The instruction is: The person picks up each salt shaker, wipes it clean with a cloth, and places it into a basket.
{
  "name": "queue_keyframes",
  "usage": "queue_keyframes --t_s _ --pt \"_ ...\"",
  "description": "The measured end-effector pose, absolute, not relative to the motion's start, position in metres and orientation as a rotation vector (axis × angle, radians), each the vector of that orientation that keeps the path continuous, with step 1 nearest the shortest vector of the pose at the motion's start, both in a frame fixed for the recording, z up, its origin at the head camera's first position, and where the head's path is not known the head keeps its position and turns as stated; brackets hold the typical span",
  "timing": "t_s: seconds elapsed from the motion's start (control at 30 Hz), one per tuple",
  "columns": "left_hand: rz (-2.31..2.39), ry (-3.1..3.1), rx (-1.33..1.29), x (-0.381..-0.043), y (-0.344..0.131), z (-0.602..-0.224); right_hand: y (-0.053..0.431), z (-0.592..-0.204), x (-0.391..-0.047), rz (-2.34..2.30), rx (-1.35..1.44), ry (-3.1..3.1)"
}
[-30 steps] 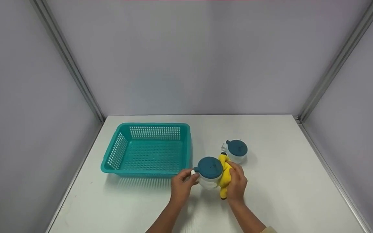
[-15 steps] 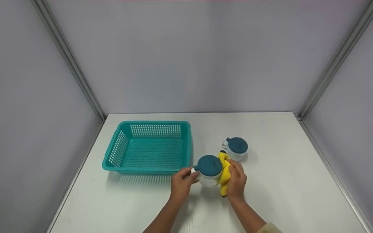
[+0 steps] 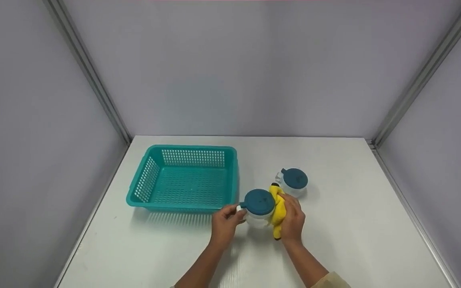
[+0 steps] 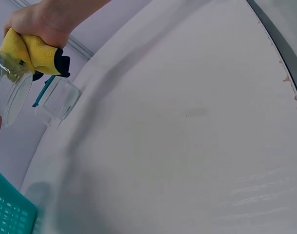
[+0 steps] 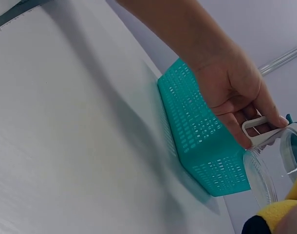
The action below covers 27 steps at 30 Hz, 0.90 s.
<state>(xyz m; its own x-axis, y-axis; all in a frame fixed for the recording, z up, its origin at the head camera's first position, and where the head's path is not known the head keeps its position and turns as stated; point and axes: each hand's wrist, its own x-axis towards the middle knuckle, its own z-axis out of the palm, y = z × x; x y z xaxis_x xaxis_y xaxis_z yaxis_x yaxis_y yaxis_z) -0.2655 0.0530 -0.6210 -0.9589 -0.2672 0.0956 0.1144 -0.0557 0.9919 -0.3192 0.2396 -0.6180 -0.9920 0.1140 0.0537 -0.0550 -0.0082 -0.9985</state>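
Note:
A clear jar [image 3: 258, 221] with a round dark-blue lid [image 3: 259, 202] is held above the white table, between both hands. My left hand [image 3: 224, 226] pinches its white handle [image 5: 255, 130], thumb on top, as the right wrist view shows. On the jar's other side my right hand [image 3: 293, 220] grips a folded yellow cloth [image 3: 278, 210] with black edging, pressed against the jar's wall. Most of the right palm is hidden by the cloth. Just behind that hand, a second clear jar [image 4: 59, 100] with a matching blue lid [image 3: 295, 178] stands upright on the table.
A teal plastic basket [image 3: 182, 209] with perforated walls sits at the left, its near right corner close to my left hand. Grey panels [image 3: 230, 72] enclose the white table [image 3: 350, 224] at the back and both sides.
Both hands keep nearly the same hold on the jar and the cloth. The whole scene sits slightly higher in the head view; the second jar and basket stay in place on the table.

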Motion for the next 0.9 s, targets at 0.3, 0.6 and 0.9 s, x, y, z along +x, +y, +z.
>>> queue_keyframes --t_s 0.3,0.6,0.9 --pt "-2.068 -1.985 0.051 -0.266 0.047 -0.623 0.243 -0.625 -0.325 2.179 -0.005 -2.148" --pt "-2.099 -2.019 0.065 -0.268 0.043 -0.620 0.243 -0.622 -0.330 2.239 -0.024 -2.188" --pt "-2.135 -2.084 0.053 -0.260 0.042 -0.596 0.247 -0.620 -0.340 2.424 -0.014 -2.195"
